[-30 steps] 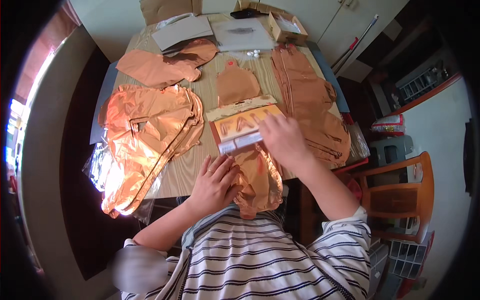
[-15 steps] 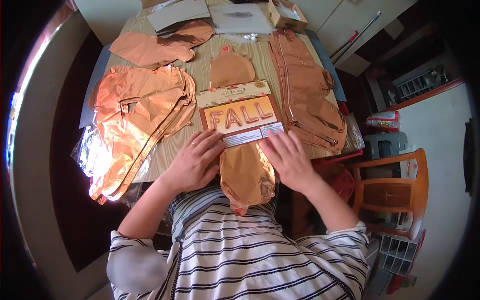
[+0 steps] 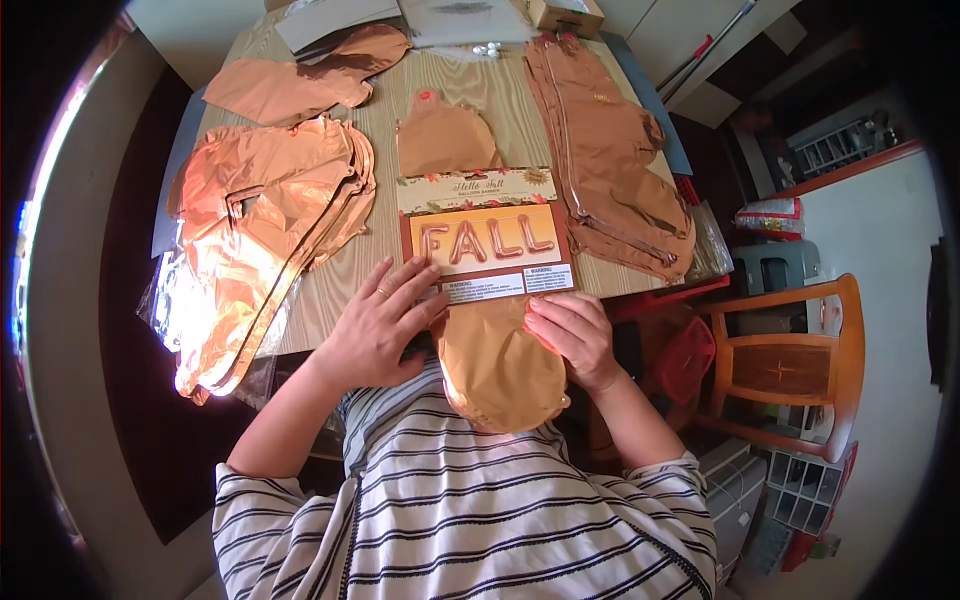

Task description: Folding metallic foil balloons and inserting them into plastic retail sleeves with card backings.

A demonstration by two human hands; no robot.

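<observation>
A printed cardboard packaging card [image 3: 485, 235] showing letter balloons lies on top of a flat copper foil balloon [image 3: 445, 138]. The balloon's far end shows beyond the card, and its near part hangs over the table edge toward my lap, its lower edge rounded. My left hand [image 3: 375, 325] rests with outstretched fingers on the card's lower left corner and the foil beside it. At the card's lower right edge, my right hand [image 3: 572, 335] pinches the foil balloon's end, where a bit of red shows at the fingertips. The rest of that end is hidden under the fingers.
Stacks of flat copper foil balloons lie on the left [image 3: 255, 230] and right [image 3: 610, 170] of the wooden table [image 3: 450, 75]. Another foil piece [image 3: 290, 90], grey sheets [image 3: 335, 22] and a cardboard box [image 3: 565, 15] are farther back. A wooden chair [image 3: 780, 365] stands at the right.
My right hand has gone from lying flat on the card to pinching the balloon's end. That near end, with its red tip, has been folded up toward the card. My left hand stays put.
</observation>
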